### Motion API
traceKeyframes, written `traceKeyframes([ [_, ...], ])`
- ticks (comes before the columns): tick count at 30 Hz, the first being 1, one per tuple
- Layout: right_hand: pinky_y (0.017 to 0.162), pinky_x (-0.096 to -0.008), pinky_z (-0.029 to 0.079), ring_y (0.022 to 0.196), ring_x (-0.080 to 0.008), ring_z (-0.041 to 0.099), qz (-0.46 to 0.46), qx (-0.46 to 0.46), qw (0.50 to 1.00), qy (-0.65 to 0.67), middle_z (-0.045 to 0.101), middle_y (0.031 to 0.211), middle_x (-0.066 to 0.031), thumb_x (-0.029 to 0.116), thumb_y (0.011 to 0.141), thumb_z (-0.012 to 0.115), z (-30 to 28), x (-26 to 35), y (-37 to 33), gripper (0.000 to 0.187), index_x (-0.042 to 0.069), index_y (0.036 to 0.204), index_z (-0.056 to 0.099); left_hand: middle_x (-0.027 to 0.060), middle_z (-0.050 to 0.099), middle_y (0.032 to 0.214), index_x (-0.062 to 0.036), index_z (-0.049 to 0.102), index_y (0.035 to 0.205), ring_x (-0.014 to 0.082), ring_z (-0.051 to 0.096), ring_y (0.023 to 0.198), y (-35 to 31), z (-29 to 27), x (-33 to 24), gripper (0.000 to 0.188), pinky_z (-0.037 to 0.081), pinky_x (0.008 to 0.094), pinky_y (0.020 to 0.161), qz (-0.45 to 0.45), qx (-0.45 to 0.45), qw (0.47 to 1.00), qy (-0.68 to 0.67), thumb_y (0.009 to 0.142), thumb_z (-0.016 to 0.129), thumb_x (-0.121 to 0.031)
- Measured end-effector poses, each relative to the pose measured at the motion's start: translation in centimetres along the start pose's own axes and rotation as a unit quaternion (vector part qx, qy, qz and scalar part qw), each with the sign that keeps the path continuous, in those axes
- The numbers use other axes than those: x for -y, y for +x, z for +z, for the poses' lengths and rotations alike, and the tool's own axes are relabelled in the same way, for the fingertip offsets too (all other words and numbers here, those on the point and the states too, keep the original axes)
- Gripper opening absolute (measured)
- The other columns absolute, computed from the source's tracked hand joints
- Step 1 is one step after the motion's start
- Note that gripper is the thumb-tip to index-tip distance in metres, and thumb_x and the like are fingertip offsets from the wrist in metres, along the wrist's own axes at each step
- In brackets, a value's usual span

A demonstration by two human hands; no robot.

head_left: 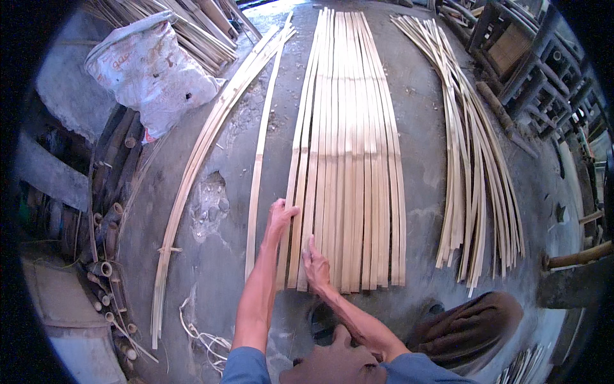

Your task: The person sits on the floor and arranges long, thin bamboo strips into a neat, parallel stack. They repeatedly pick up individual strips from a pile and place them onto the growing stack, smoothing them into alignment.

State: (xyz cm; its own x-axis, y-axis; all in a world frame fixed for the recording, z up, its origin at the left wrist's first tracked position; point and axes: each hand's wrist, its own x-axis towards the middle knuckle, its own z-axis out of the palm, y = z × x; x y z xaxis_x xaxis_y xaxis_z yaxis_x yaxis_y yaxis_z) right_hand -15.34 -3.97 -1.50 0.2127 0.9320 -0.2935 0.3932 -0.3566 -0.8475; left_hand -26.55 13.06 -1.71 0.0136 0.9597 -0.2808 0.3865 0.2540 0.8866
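Note:
Flat pale bamboo strips (345,211) lie side by side on the floor in front of me, forming a long row. My left hand (280,216) is closed on the leftmost strip of this row, its thumb across the top. Lower and to the right, my right hand (316,265) grips a strip near its near end, with one digit pointing up along it. Narrow gaps show between the strips at the left side of the row. A single bamboo strip (258,179) lies apart, just left of my left hand.
A curved bundle of strips (192,160) lies further left, and a loose pile of strips (470,153) at the right. A white sack (150,67) sits at the far left above bamboo poles (105,269). Wooden frames (534,70) stand at the far right. The concrete floor has a broken patch (211,205).

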Motion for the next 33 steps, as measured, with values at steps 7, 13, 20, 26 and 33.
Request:
traceKeyframes([
  [7,0.059,-0.0528,0.045,0.061,-0.0424,0.06,-0.096,0.046,0.99,-0.092,0.057,0.069,-0.0286,0.02,0.099,0.05,-0.6,-1.7,1.1,0.065,0.009,0.155,0.018,0.0114,0.072,0.093,0.0056,0.065,0.109,0.0152,0.067,0.084,0.7,0.9,1.7,0.034,0.055,0.0329,0.074,-0.037,0.034,0.998,-0.049,0.081,0.075,-0.013],
  [13,0.061,-0.0565,0.046,0.063,-0.0484,0.06,-0.12,0.041,0.981,-0.15,0.059,0.069,-0.0284,0.021,0.098,0.052,-1.0,-2.7,1.6,0.062,0.002,0.151,0.025,0.0145,0.073,0.094,0.0063,0.065,0.106,0.0173,0.069,0.082,0.3,1.3,1.4,0.034,0.056,0.0331,0.072,-0.017,0.038,0.997,-0.06,0.079,0.074,-0.012],
  [20,0.063,-0.0585,0.049,0.069,-0.0466,0.064,-0.082,0.1,0.964,-0.234,0.063,0.074,-0.0282,0.028,0.099,0.05,0.2,-2.9,2.4,0.065,0.001,0.152,0.023,0.0176,0.073,0.093,0.0056,0.062,0.111,0.0201,0.071,0.081,0.4,1.3,2.1,0.038,0.057,0.0342,0.071,-0.004,0.015,0.991,-0.13,0.079,0.073,-0.01],
  [26,0.063,-0.0569,0.051,0.07,-0.0459,0.067,-0.104,0.082,0.948,-0.288,0.065,0.078,-0.0293,0.029,0.099,0.048,-0.2,-2.9,2.6,0.063,0.001,0.151,0.026,0.0188,0.072,0.091,0.0052,0.061,0.108,0.0212,0.071,0.081,0.0,1.5,0.8,0.037,0.057,0.0345,0.071,0.013,0.0,1.0,-0.018,0.076,0.072,-0.011],
  [33,0.055,-0.0522,0.048,0.064,-0.0394,0.066,-0.113,0.105,0.952,-0.265,0.065,0.074,-0.0229,0.027,0.097,0.053,-0.9,-1.6,0.9,0.063,0.01,0.153,0.027,0.0144,0.073,0.091,0.0041,0.063,0.108,0.017,0.07,0.08,-1.2,0.8,-1.8,0.034,0.056,0.0331,0.071,0.013,0.035,0.999,0.015,0.079,0.073,-0.012],
])
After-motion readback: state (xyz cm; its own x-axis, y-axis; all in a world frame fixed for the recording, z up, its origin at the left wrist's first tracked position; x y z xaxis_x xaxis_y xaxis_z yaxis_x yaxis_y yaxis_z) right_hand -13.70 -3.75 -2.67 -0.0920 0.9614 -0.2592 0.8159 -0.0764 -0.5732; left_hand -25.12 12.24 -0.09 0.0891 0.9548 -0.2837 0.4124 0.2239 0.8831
